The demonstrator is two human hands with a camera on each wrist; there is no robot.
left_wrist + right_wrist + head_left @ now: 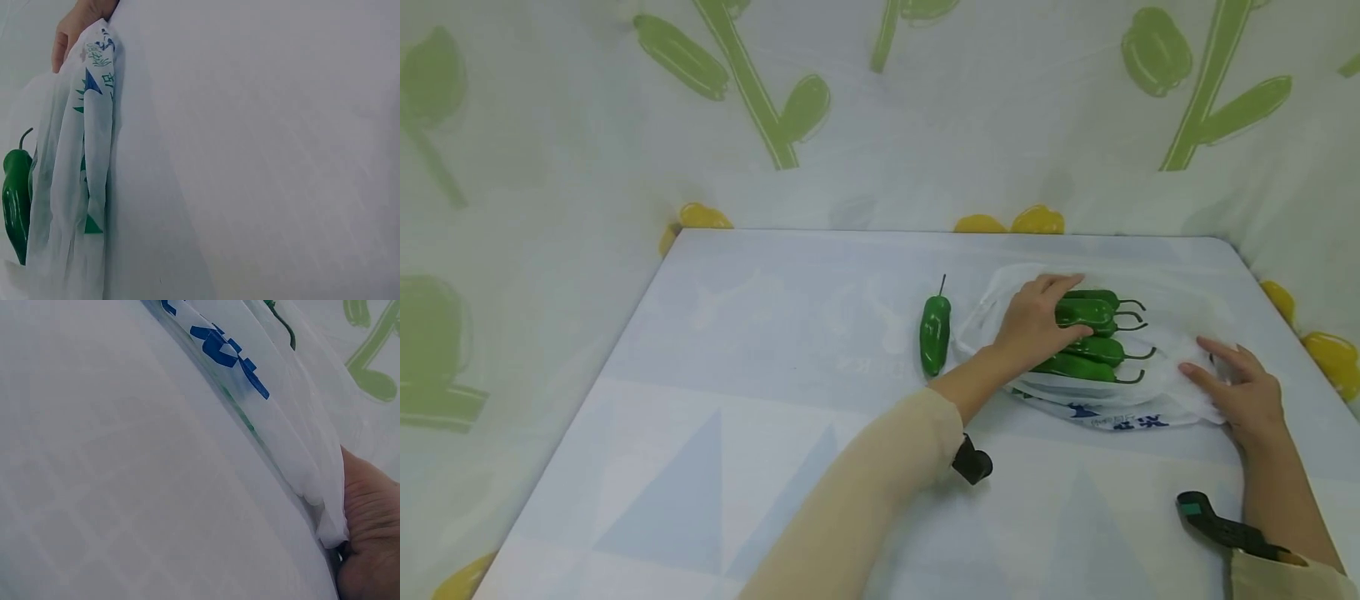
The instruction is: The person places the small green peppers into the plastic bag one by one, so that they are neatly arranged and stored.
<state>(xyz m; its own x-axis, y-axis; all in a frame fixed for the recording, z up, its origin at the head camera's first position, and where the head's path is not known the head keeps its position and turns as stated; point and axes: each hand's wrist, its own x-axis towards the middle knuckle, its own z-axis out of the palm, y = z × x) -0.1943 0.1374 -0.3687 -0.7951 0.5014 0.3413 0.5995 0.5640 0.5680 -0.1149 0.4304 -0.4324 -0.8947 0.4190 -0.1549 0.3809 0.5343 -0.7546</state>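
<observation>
A white plastic bag point(1180, 292) with blue and green print lies on the right of the table, several green peppers point(1093, 348) side by side on it or in its mouth, stems to the right. My left hand point(1033, 321) reaches over the upper peppers, thumb and fingers spread apart, thumb touching one; part of those peppers is hidden beneath it. At the bag's right side, my right hand point(1251, 392) holds the plastic, which bunches against the hand point(372, 519) in the right wrist view. Left of the bag lies a single green pepper point(935, 333), stem pointing away.
The white table point(760, 333) has pale blue triangles near its front. Behind it hangs a light cloth point(985, 117) with green and yellow plant print. Black wrist mounts show on the left wrist point(972, 460) and right wrist point(1221, 525).
</observation>
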